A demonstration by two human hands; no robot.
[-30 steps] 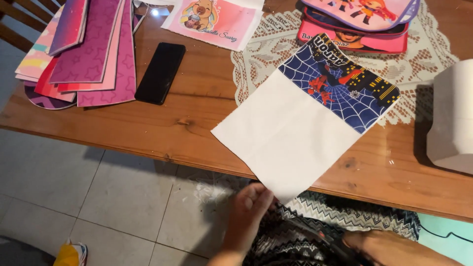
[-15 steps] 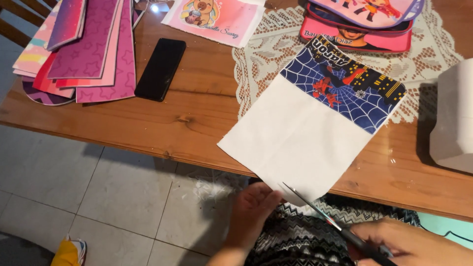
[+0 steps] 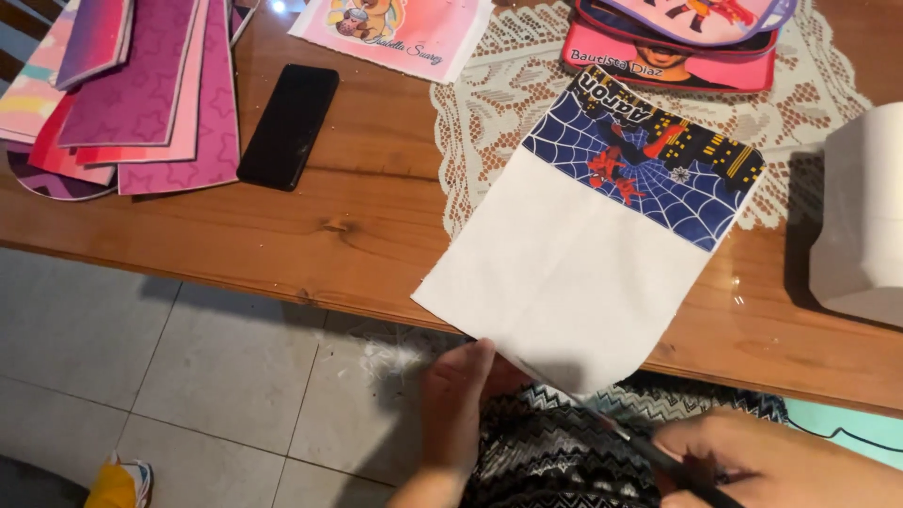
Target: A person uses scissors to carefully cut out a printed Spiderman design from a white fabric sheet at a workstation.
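**Scissors at the edge of the white cloth**

At the near edge of the table (image 3: 282,245), a white cloth (image 3: 564,282) hangs partly over the rim, its far end printed with a blue web pattern and lying on a lace mat (image 3: 499,94). The left hand (image 3: 456,404) sits just under the cloth's overhanging corner, fingers pressed together and straight, their tips touching the cloth's lower edge. The right hand (image 3: 771,461) is closed around the dark handles of scissors (image 3: 649,452), fingers curled tight; the blades point up and left toward the cloth's bottom edge, but whether they touch it cannot be told.

Farther back on the table lie a black phone (image 3: 287,127), a fan of pink sheets (image 3: 132,103) at the left, and a white machine (image 3: 861,226) at the right. A patterned garment (image 3: 564,452) covers the person's lap.
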